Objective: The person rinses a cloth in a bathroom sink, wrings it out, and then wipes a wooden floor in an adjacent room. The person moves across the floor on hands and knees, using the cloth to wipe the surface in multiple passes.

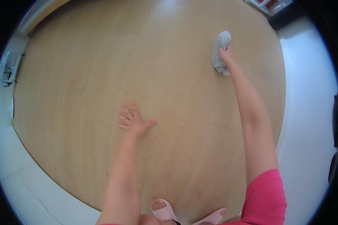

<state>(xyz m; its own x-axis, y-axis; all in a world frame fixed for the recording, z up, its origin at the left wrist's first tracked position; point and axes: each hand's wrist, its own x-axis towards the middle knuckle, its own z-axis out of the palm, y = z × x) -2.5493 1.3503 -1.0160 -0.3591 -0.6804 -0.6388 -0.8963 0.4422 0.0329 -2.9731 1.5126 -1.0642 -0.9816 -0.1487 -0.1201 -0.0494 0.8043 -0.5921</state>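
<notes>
My left hand is spread on the wood-plank floor, fingers apart and holding nothing. At the end of my outstretched right arm, my right hand grips a pale grey cloth. The cloth is bunched into a long shape and appears to lie on the floor. My right thumb shows on top of it, while the other fingers are partly hidden.
Pink slippers are on my feet at the bottom. A white wall with a baseboard runs along the right, and white panels line the lower left. A small white rack stands far left. Dark furniture is at the upper right.
</notes>
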